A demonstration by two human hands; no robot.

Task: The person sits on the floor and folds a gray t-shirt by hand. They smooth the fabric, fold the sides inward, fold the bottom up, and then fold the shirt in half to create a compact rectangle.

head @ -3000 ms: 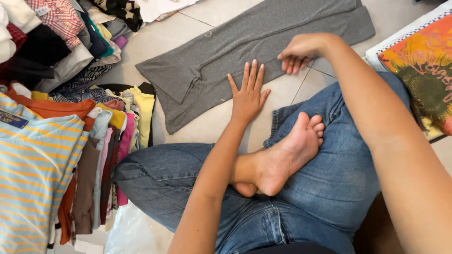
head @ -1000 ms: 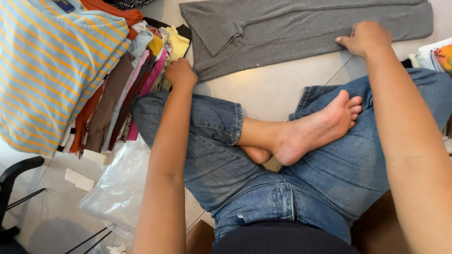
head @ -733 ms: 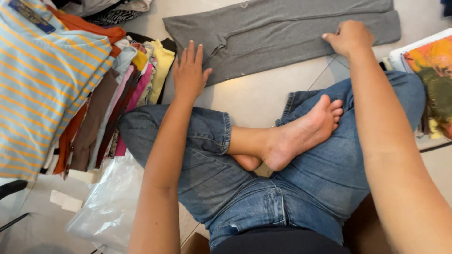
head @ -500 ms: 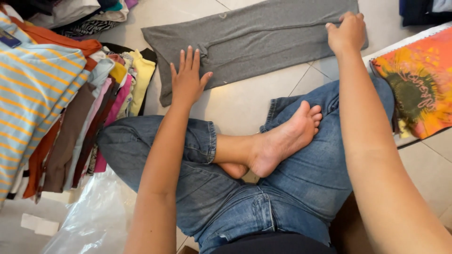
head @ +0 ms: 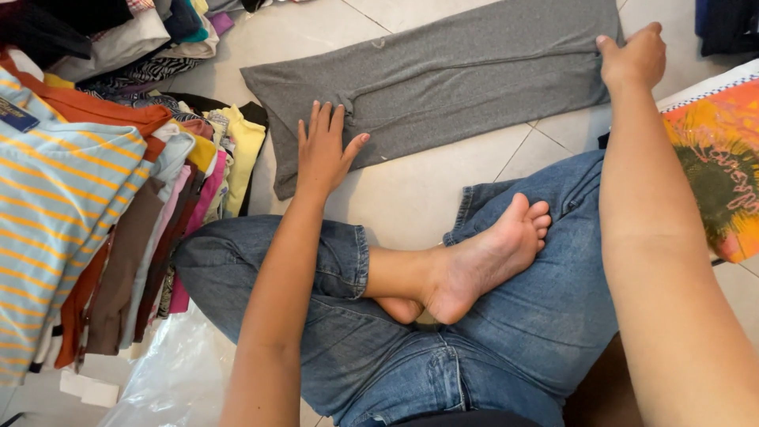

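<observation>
A long grey garment [head: 451, 79] lies flat on the pale tiled floor in front of my crossed legs in blue jeans. My left hand [head: 324, 150] rests flat, fingers spread, on the garment's near left corner. My right hand [head: 632, 57] presses on the garment's right end with curled fingers; whether it pinches the cloth is hard to tell. My bare foot [head: 482, 257] lies between my knees.
A stack of folded clothes [head: 103, 229], with a blue and yellow striped piece on top, rises at the left. More clothes [head: 118, 32] lie at the upper left. An orange patterned cloth [head: 719, 166] lies at the right. Clear plastic [head: 158, 379] lies at the bottom left.
My left hand moved from beside the clothes stack onto the grey garment's left corner. My right hand stayed on its right end while my head shifted.
</observation>
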